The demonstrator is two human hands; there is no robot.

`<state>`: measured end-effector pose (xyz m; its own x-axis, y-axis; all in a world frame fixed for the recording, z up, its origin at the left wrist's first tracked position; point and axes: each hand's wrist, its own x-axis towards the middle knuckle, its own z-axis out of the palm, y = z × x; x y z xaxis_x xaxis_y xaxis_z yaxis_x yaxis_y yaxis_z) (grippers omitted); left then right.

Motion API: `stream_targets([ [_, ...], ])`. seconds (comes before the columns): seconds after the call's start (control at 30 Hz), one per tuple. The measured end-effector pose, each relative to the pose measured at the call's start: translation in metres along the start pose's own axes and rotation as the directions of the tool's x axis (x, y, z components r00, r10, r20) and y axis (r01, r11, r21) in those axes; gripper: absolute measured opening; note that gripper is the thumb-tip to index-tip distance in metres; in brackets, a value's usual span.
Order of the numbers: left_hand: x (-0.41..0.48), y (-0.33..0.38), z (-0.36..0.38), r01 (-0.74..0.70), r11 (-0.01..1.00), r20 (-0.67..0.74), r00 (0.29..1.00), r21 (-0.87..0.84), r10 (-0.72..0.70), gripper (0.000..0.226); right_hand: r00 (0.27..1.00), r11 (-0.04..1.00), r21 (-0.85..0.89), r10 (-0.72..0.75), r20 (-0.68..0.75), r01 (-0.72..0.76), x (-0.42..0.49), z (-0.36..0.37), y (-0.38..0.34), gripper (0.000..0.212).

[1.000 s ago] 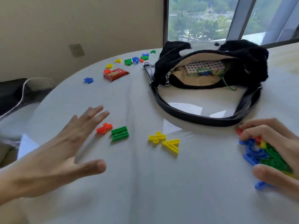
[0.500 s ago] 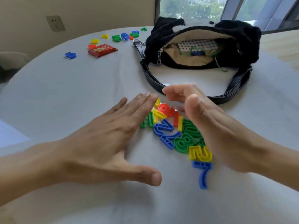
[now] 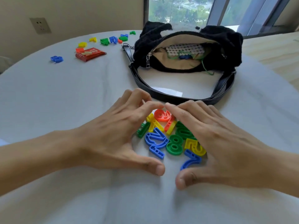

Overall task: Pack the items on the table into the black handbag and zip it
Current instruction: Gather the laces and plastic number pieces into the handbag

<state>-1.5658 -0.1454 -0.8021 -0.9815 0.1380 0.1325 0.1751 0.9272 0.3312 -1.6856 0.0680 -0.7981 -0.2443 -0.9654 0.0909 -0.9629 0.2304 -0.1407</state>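
Loosely, left hand (image 3: 116,136) and right hand (image 3: 218,143) cup glossy plastic numbers (image 3: 174,145), neither grip clenched; fuzzy handbag (image 3: 226,38) gapes.

Tabletop (image 3: 64,97), white-covered. Carries open black handbag (image 3: 226,50) and red snack packet (image 3: 90,54). Heap of plastic numbers (image 3: 174,144) at near side; loose numbers (image 3: 113,40) far left.

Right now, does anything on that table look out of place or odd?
One thing: a green cord trails out of the open black handbag, over its rim onto the table. Also, a red packet and some coloured pieces lie scattered at the far left, apart from the pile of numbers.
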Motion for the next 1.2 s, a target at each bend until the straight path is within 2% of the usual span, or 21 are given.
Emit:
stream_targets([
  [0.07,0.008,-0.001,0.000,-0.010,0.999,-0.001,1.000,0.031,0.010,0.105,1.000,0.999,0.035,0.002,0.030,-0.003,0.013,-0.005,0.001,0.127],
  [0.2,0.018,-0.004,0.000,-0.004,0.999,0.004,1.000,0.032,0.004,0.086,1.000,0.999,0.047,-0.013,0.027,0.011,0.025,-0.003,0.008,0.117],
  [0.37,0.018,-0.007,0.001,0.000,1.000,-0.007,1.000,0.009,0.000,0.069,0.999,0.994,0.100,-0.039,-0.034,0.042,0.027,-0.002,0.016,0.088],
  [0.57,0.019,-0.005,0.000,-0.011,0.998,-0.037,0.999,0.064,0.013,0.060,0.995,0.994,0.098,-0.037,-0.094,0.046,0.025,-0.002,0.015,0.067],
  [0.77,0.018,-0.002,0.000,-0.016,0.996,-0.076,0.997,0.090,0.023,0.051,0.997,0.996,0.090,-0.012,-0.075,0.019,0.027,-0.002,0.013,0.078],
  [1.03,0.013,0.000,0.001,-0.032,0.990,-0.104,0.993,0.136,0.047,0.046,0.994,0.990,0.135,-0.033,-0.101,0.047,0.024,0.001,0.015,0.054],
  [1.2,0.013,0.005,-0.002,-0.091,0.985,-0.113,0.988,0.143,0.108,0.030,0.995,0.995,0.045,-0.082,-0.051,0.084,0.031,0.000,0.016,0.061],
])
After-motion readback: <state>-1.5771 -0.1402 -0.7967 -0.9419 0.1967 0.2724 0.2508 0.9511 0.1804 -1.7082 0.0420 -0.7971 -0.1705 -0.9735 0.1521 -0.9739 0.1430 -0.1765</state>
